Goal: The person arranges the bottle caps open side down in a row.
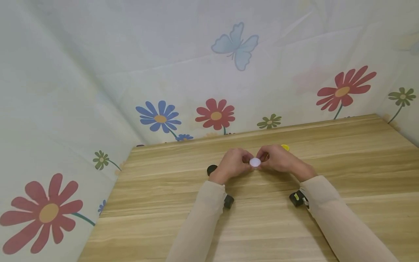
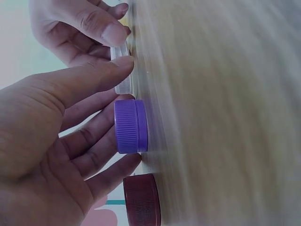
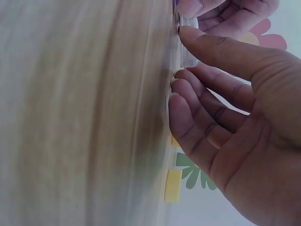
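A white bottle cap (image 1: 255,162) with a ribbed side sits on the tabletop between both hands. My left hand (image 1: 233,163) pinches its left edge with thumb and fingers, and my right hand (image 1: 278,158) pinches the right edge. Close by the left hand's fingers in the left wrist view stands a purple bottle cap (image 2: 130,126), which the hand hides in the head view. Beyond it, nearer the left wrist, is a dark red cap (image 2: 142,200) that looks almost black from above. Behind the right hand, a yellow cap (image 1: 285,147) is partly visible.
The wood-grain table (image 1: 157,203) meets a flowered cloth backdrop (image 1: 183,83) at its far edge. In the right wrist view a yellow piece (image 3: 173,186) lies past the right hand's fingers. Dark wrist-camera mounts (image 1: 297,198) hang at both sleeves.
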`<state>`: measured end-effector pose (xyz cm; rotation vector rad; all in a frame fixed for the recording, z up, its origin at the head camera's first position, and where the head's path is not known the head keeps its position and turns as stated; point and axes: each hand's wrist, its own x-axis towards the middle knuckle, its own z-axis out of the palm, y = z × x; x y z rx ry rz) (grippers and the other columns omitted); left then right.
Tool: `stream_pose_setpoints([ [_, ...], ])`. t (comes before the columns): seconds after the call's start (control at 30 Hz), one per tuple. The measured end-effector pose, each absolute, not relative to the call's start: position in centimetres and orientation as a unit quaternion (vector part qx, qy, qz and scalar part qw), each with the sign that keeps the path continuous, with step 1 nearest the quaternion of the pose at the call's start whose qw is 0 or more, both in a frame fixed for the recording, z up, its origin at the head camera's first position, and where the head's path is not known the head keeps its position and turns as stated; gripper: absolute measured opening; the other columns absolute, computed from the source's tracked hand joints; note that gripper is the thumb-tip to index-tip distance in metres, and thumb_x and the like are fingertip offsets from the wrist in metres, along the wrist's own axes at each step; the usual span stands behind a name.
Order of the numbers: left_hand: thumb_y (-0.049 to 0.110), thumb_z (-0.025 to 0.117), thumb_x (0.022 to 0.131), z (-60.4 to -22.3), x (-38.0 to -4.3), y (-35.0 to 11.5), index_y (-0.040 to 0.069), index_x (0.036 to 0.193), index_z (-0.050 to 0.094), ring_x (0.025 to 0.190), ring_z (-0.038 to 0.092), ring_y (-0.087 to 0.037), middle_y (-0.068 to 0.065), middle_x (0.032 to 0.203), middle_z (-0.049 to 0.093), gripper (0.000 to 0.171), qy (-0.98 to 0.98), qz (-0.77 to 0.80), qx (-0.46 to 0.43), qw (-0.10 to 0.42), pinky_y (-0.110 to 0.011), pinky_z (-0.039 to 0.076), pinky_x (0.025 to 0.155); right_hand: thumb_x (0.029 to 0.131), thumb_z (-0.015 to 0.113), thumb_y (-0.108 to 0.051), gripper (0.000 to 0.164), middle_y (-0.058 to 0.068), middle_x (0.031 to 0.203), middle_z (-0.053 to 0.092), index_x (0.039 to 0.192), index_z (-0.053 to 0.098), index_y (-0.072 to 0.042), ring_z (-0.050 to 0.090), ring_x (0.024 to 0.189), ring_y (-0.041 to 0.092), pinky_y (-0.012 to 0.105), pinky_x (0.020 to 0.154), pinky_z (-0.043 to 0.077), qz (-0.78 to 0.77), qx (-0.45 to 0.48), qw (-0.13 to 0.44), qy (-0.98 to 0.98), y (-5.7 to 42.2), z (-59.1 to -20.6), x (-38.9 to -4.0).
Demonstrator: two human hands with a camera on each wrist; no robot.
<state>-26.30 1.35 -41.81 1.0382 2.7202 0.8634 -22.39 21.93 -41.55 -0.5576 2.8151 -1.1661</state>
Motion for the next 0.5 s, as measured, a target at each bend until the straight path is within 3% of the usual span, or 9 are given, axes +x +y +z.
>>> stream_pose_setpoints([
  [0.5, 0.014, 0.086, 0.092, -42.07, -26.38, 1.43, 0.006, 0.112, 0.082, 0.092, 0.065, -0.014, -0.003, 0.100, 0.076, 0.022, 0.904, 0.249, 0.346, 0.032, -0.027, 0.053, 0.084, 0.089, 0.086, -0.007, 0.023, 0.011, 0.099, 0.075, 0.105, 0.073, 0.004, 0.069, 0.094, 0.026, 0.048, 0.087, 0.057, -0.376, -0.181, 0.026, 0.908, 21.96, -41.56, -22.29],
])
